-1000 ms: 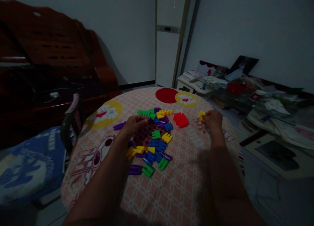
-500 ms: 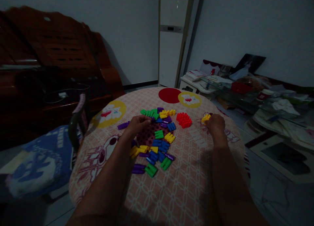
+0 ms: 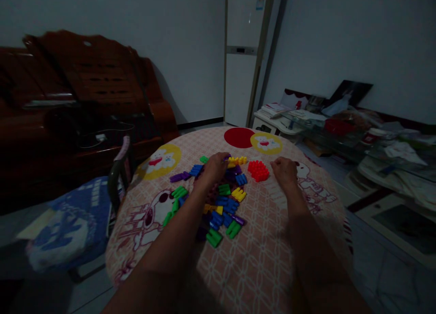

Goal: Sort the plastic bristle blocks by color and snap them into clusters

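Probably grouped by colour, the red blocks (image 3: 258, 171) lie together; left of them, the left hand (image 3: 216, 167) curls over a mixed pile (image 3: 229, 205); right, the right hand (image 3: 285, 171) bunches. Whether either pinches anything, I cannot tell.

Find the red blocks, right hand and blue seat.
Red blocks (image 3: 259, 171): head view, middle of the cluster.
Right hand (image 3: 286, 171): head view, back of the hand.
Blue seat (image 3: 92, 209): head view, its cover.
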A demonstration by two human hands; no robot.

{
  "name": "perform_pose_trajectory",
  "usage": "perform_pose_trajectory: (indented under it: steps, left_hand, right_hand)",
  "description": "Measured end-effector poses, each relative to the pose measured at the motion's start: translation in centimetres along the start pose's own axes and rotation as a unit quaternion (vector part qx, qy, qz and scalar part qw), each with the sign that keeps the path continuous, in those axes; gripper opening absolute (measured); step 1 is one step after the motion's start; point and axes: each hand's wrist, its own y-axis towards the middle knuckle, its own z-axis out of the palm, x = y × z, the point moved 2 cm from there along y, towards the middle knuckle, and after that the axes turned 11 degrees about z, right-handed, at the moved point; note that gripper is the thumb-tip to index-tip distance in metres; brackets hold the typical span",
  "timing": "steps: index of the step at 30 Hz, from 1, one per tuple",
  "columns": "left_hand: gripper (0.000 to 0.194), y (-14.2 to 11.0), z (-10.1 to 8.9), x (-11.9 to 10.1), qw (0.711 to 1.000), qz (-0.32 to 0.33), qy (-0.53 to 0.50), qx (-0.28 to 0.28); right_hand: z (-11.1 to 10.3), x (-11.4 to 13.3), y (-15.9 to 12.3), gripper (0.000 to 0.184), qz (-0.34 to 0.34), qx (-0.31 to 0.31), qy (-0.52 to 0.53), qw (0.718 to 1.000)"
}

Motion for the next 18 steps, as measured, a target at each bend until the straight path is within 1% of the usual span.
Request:
perform_pose_trajectory:
  steps: [3, 5, 7, 9, 11, 13, 16, 18]
  left_hand:
    - [0.035, 1.7, 1.9, 0.0, 0.998, -0.028, 0.035, 0.038]
    - [0.034, 1.9, 2.7, 0.2, 0.995, -0.042, 0.07, 0.057]
    - [0.031, 1.3, 2.7, 0.4, 0.993, -0.042, 0.095, 0.049]
    - [0.026, 0.4, 2.0, 0.7, 0.995, -0.049, 0.088, 0.02]
    - [0.023, -0.5, 1.0, 0.9, 0.997, -0.068, 0.038, -0.017]
    - [0.022, -1.1, 0.2, 1.1, 0.994, -0.088, -0.044, -0.043]
    - [0.023, -1.3, -0.1, 0.8, 0.98, -0.102, -0.163, -0.043]
    - [0.024, -1.2, 0.3, 0.2, 0.973, -0.103, -0.205, -0.035]
  right_hand:
    - [-0.1, 0.4, -0.1, 0.023, -0.01, 0.011, 0.024, 1.0]
    - [-0.2, 0.7, -0.3, 0.023, -0.025, 0.016, 0.04, 0.999]
    - [-0.2, 1.1, -0.5, 0.023, -0.038, 0.025, 0.057, 0.997]
    - [0.0, 1.6, -0.8, 0.022, -0.05, 0.036, 0.083, 0.995]
    - [0.4, 2.4, -1.3, 0.02, -0.068, 0.059, 0.12, 0.989]
    - [0.8, 3.3, -2.0, 0.019, -0.087, 0.101, 0.167, 0.977]
    - [1.6, 4.9, -3.2, 0.021, -0.103, 0.175, 0.236, 0.95]
    - [1.9, 5.8, -3.9, 0.023, -0.109, 0.206, 0.27, 0.934]
